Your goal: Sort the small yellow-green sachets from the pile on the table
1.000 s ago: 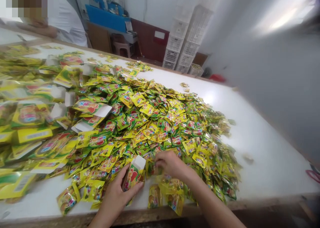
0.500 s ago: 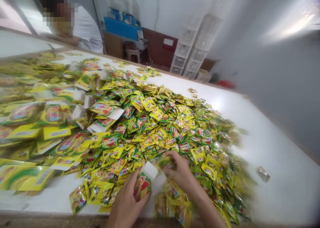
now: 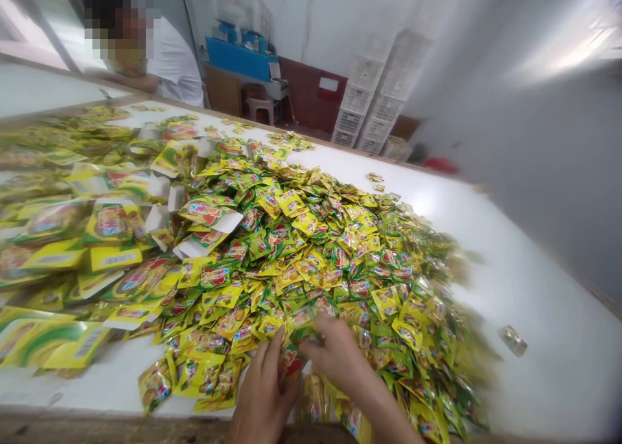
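My left hand [image 3: 265,389] is closed around a small printed carton [image 3: 291,361], green with a red fruit picture, near the front edge of the table. Over the carton's top, my right hand [image 3: 336,350] pinches a green and yellow sachet [image 3: 304,332], mostly covered by the fingers. Whether the sachet is inside the carton or just above it, I cannot tell. Right behind both hands rises a big heap of shiny sachets [image 3: 311,262]. A few more sachets [image 3: 313,398] lie below my right wrist.
Yellow cartons [image 3: 111,220], several with white flaps open, are piled at the left. A stray sachet [image 3: 512,340] lies on the white table [image 3: 544,379] at right. Across the table sits a person in a white shirt [image 3: 177,61]. Stacked crates [image 3: 376,107] stand by the wall.
My right hand has moved left with the sachet, up to the carton's top. My left hand and the carton have shifted slightly right. The carton's white flap is no longer plainly visible.
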### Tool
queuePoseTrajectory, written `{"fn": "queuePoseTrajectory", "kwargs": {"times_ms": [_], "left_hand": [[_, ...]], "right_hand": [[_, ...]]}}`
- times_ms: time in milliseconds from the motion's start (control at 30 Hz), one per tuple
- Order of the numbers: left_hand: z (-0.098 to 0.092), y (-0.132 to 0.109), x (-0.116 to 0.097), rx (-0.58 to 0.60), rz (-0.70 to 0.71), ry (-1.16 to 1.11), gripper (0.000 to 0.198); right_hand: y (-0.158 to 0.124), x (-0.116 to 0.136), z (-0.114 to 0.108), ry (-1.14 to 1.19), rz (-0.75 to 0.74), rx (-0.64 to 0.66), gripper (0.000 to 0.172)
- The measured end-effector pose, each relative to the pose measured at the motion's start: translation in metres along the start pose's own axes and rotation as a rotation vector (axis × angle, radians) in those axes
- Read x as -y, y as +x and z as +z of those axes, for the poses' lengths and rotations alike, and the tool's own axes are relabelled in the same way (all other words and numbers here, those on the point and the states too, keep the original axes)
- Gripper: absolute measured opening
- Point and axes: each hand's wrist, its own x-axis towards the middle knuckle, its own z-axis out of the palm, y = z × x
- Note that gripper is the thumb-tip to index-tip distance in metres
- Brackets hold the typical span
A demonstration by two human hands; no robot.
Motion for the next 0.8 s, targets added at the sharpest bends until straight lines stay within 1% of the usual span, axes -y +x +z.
{"fn": "queuePoseTrajectory", "kwargs": {"times_ms": [100, 167, 233, 300, 367, 400, 467, 500, 567, 600, 633, 700, 733, 800], "left_hand": [[-0.006, 0.003, -0.005, 0.027, -0.071, -0.111, 0.066], [-0.013, 0.007, -0.01, 0.059, -0.105, -0.248, 0.054], [-0.022, 0.01, -0.015, 0.126, -0.147, -0.446, 0.035], [-0.03, 0.011, -0.019, 0.202, -0.2, -0.651, 0.024], [-0.034, 0.011, -0.021, 0.248, -0.244, -0.786, 0.023], [-0.035, 0.01, -0.021, 0.252, -0.258, -0.82, 0.024], [-0.036, 0.009, -0.02, 0.251, -0.272, -0.849, 0.03], [-0.036, 0.008, -0.019, 0.25, -0.274, -0.857, 0.033], [-0.036, 0.008, -0.018, 0.27, -0.275, -0.859, 0.034], [-0.036, 0.008, -0.018, 0.284, -0.278, -0.853, 0.032], [-0.037, 0.008, -0.018, 0.291, -0.282, -0.843, 0.03], [-0.037, 0.009, -0.019, 0.281, -0.282, -0.811, 0.026], [-0.038, 0.009, -0.019, 0.269, -0.275, -0.79, 0.024], [-0.038, 0.009, -0.019, 0.245, -0.26, -0.745, 0.021]], "right_hand": [[0.004, 0.01, -0.017, -0.038, -0.065, 0.186, 0.008], [0.007, 0.016, -0.021, -0.07, -0.095, 0.243, 0.01], [0.01, 0.019, -0.019, -0.087, -0.075, 0.217, 0.012], [0.013, 0.019, -0.014, -0.089, -0.09, 0.174, 0.011], [0.016, 0.019, -0.009, -0.122, -0.167, 0.173, 0.011], [0.017, 0.02, -0.008, -0.152, -0.212, 0.187, 0.015], [0.017, 0.022, -0.01, -0.195, -0.276, 0.212, 0.02], [0.017, 0.022, -0.011, -0.192, -0.298, 0.223, 0.019], [0.016, 0.023, -0.013, -0.106, -0.311, 0.218, 0.011], [0.016, 0.023, -0.012, -0.042, -0.293, 0.192, 0.007], [0.015, 0.022, -0.01, 0.017, -0.261, 0.148, 0.007], [0.014, 0.02, -0.002, 0.076, -0.207, 0.058, 0.011], [0.013, 0.019, 0.003, 0.072, -0.208, 0.043, 0.012], [0.01, 0.019, 0.01, 0.039, -0.256, 0.094, 0.012]]}}
